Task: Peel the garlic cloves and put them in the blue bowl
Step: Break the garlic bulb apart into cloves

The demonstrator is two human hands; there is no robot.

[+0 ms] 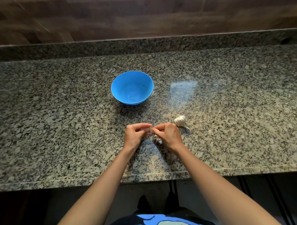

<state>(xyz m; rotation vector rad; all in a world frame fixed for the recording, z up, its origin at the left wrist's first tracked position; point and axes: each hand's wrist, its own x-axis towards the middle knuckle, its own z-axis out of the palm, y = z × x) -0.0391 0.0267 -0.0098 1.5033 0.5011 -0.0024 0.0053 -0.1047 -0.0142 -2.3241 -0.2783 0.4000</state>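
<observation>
I count one blue bowl [120, 84], just above the frame's centre. One whole garlic bulb [179, 121] lies right of centre. One clove [151, 129] sits between my two hands, left hand [134, 135] and right hand [169, 134], both pinching it. Just below them lie pale scraps [157, 140]; their number I cannot tell. One granite counter [59, 108] bears it all.

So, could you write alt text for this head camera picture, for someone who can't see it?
A person's left hand and right hand pinch a small garlic clove between them over a speckled stone counter. A garlic bulb lies beside the right hand, and a blue bowl, apparently empty, sits farther back.
</observation>
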